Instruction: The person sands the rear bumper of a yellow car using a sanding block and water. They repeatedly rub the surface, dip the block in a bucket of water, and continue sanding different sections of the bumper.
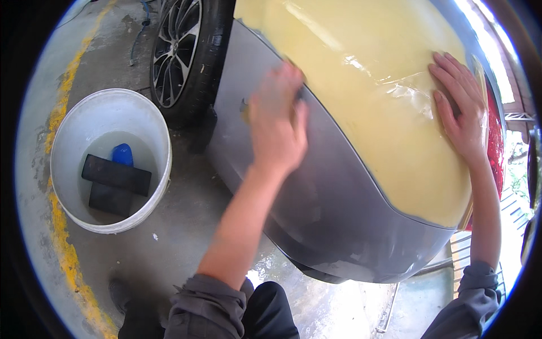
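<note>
My left hand (277, 118) is blurred at the grey bumper (330, 186) of a car, close to its seam with the yellow-coated body panel (338, 84). Something dark shows by its fingers, but I cannot tell what it is or whether the hand holds it. My right hand (461, 101) lies flat on the wet yellow surface, fingers apart, beside the red tail light (495, 135). Nothing is in it.
A white plastic bucket (165, 169) stands on the floor at left, with cloudy water, dark blocks (116, 176) and a blue object (123, 154) inside. Behind it is the car's wheel (178, 51). A worn yellow line (63, 229) runs along the concrete floor.
</note>
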`<act>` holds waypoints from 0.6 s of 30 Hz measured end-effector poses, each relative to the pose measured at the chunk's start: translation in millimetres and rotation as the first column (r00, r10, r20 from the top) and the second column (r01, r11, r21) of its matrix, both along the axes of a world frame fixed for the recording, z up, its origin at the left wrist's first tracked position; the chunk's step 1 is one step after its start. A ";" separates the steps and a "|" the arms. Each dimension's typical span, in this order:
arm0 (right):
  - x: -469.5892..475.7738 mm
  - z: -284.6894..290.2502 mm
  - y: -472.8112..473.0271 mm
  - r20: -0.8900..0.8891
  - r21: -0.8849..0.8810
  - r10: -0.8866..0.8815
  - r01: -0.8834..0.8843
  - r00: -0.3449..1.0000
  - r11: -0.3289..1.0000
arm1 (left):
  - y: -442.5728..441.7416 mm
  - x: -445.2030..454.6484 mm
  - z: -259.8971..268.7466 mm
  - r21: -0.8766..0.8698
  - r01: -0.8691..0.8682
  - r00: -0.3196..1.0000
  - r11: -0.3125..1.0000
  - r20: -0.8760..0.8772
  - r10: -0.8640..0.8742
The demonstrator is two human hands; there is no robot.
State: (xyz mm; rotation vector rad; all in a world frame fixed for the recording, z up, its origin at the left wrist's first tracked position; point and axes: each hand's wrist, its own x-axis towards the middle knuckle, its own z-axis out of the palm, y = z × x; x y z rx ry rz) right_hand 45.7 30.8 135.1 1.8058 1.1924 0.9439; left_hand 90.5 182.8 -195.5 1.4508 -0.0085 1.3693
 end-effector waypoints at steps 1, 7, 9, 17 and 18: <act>1.5 2.5 -0.7 0.011 -0.008 0.017 -0.017 1.000 1.000 | 3.8 7.2 14.0 -0.034 -0.041 0.999 0.999 -0.023 0.040; 8.0 -8.4 8.0 -0.008 0.062 0.089 -0.089 0.996 0.994 | -127.2 -95.1 -22.0 0.170 0.171 0.977 0.971 -0.158 -0.144; 6.9 -8.1 7.9 -0.003 0.058 0.074 -0.073 0.997 0.996 | -110.9 -87.1 -36.0 0.290 0.177 0.978 0.940 -0.158 -0.136; 9.9 -1.0 -5.9 -0.005 0.010 0.080 -0.080 0.997 0.997 | -82.5 -46.0 -1.0 0.081 0.043 0.965 0.996 -0.261 -0.021; 9.4 -3.1 -3.3 -0.005 0.001 0.078 -0.078 0.997 0.997 | -115.6 -84.2 -11.3 0.187 0.271 0.924 0.944 -0.325 -0.201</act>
